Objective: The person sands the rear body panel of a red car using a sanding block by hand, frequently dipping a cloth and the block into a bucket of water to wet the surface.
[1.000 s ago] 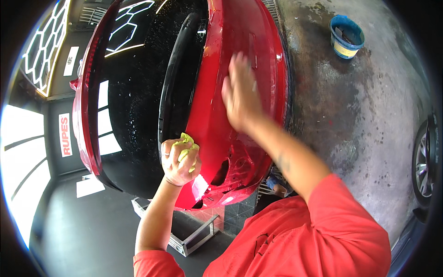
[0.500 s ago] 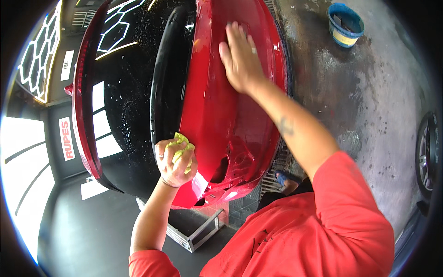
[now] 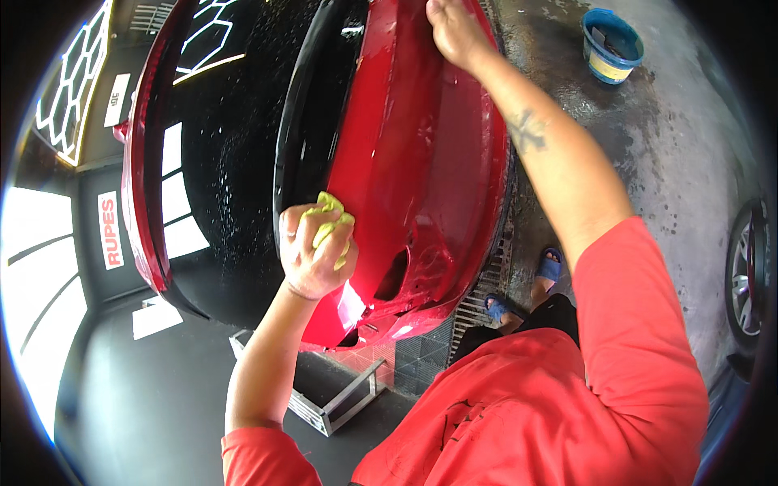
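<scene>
Gripped in my left hand (image 3: 312, 255) is a crumpled yellow-green cloth (image 3: 330, 231), pushing out between the fingers. That hand is at the near end of a black strip (image 3: 312, 105), beside the glossy red car panel (image 3: 385, 154). My right hand (image 3: 459, 34) reaches far along the red panel, appearing laid flat and open. The top edge of the head view cuts off most of its fingers; only the thumb side shows. Water drops dot the black glossy surface (image 3: 235, 194) left of the strip. A dark opening (image 3: 392, 277) sits in the panel's near corner.
A blue bucket (image 3: 612, 49) stands on the wet concrete floor at the far right. A metal grate (image 3: 478, 312) runs by my sandalled feet (image 3: 549, 270). Under the car's near end is a metal frame (image 3: 324, 417). A car wheel (image 3: 744, 275) shows at right.
My right hand has slid farther away along the red panel, to the top edge. The left hand keeps the cloth and has barely moved. The view has shifted slightly, and both my feet now show.
</scene>
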A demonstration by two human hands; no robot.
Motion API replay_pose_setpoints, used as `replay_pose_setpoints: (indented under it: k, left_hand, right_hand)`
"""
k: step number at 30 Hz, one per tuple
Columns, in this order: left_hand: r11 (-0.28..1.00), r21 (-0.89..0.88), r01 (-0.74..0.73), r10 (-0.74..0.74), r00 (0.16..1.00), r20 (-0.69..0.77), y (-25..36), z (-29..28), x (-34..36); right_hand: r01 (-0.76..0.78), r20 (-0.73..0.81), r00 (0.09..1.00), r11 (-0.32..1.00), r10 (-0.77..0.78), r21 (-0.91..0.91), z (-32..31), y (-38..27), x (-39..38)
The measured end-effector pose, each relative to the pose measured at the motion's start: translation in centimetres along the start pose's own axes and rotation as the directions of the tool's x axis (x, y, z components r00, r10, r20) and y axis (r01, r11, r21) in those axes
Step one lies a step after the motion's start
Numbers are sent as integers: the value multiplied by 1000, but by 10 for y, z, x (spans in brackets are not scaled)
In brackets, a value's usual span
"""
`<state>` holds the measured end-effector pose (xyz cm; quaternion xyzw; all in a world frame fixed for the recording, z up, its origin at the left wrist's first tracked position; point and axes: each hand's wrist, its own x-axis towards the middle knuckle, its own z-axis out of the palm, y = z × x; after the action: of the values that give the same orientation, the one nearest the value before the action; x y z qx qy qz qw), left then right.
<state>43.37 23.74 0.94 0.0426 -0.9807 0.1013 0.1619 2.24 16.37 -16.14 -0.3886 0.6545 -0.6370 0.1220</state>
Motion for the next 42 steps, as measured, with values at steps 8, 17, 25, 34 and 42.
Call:
replay_pose_setpoints:
  k: [8, 17, 25, 34, 42]
  left_hand:
    - [998, 20, 60, -60, 998, -32, 5, -2, -13]
    - [999, 0, 43, -42, 989, -140, 4, 3, -20]
    - [998, 1, 61, -60, 986, -155, 1, 6, -24]
    - [987, 69, 148, -135, 977, -167, 10, 18, 8]
    - [988, -46, 148, -154, 968, -197, 5, 19, 59]
  right_hand:
    - [326, -209, 923, 945, -324, -24, 51, -110, -181]
    - [227, -5, 972, 950, -234, -215, 70, -150, -293]
    - [295, 232, 934, 952, -271, -76, 97, -195, -441]
    - [186, -17, 982, 982, -187, -42, 56, -137, -229]
    - [243, -8, 970, 969, -243, 44, 21, -78, -83]
